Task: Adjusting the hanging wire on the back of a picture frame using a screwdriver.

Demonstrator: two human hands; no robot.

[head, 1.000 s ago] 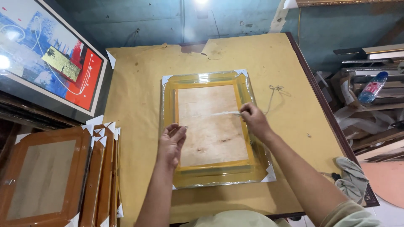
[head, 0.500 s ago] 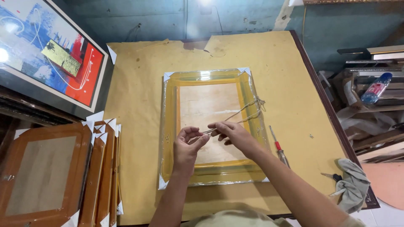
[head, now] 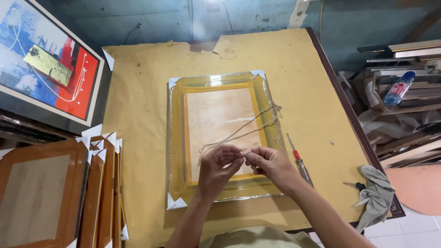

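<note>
Head view: my left hand (head: 219,166) and right hand (head: 271,164) meet over the lower part of the frame (head: 220,138), which lies face down, wrapped in clear plastic, on the table (head: 142,115). Both sets of fingers are pinched nearly closed, tips almost touching, on a thin pale cord (head: 248,125). Something small sits at my right fingertips, too tiny to tell what it is. The cord runs up and right from my fingers to the frame's right rail (head: 274,109), where it looks fixed. It's slack and doubled.

A red-handled screwdriver (head: 297,158) lies just right of the frame, near my right wrist. A grey rag (head: 376,193) sits at the table's right edge. More wooden frames (head: 59,193) stand stacked at the left, and a painted picture (head: 48,69) leans at upper left.

To do this well I judge: keep the pinch tight, hold the cord ends close together, take up slack evenly and don't drag against the fixed end.
</note>
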